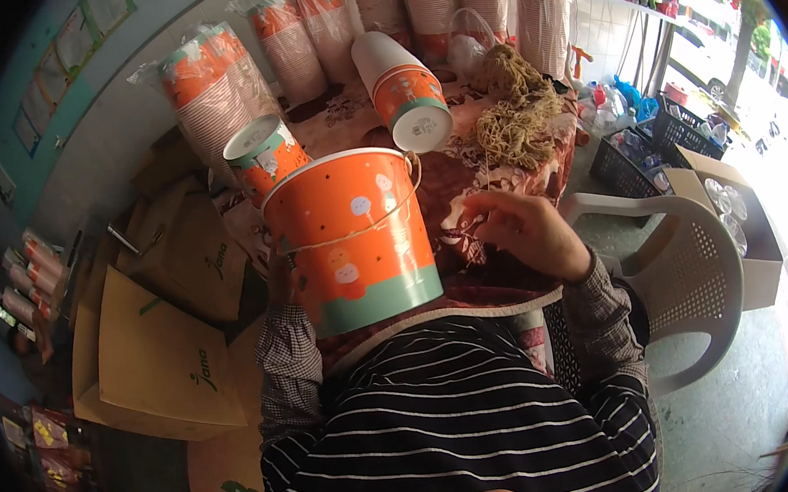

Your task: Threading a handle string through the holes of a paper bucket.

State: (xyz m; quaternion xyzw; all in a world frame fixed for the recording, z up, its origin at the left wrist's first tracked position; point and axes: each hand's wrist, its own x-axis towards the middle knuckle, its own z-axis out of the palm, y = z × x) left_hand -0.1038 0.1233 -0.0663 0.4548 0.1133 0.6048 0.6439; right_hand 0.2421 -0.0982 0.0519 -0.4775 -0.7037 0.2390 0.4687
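Observation:
A large orange paper bucket (347, 240) with a green base and a white rim tilts in front of me at the table's near edge. A thin string handle (347, 240) crosses its front and meets the rim at the right. My left hand (283, 278) grips the bucket's left side, its fingers mostly hidden behind it. To the bucket's right, my right hand (523, 233) is raised over the cloth with thumb and fingers pinched together; what they hold is too small to make out. Beyond it lies a tangled heap of tan string (514, 130).
Behind the bucket lie a smaller orange cup (266, 154) and a nested stack of buckets (411, 106). Plastic-wrapped stacks (205, 85) line the table's back. Cardboard boxes (162, 357) stand at left; a plastic chair (684, 279) and black crates (633, 167) at right.

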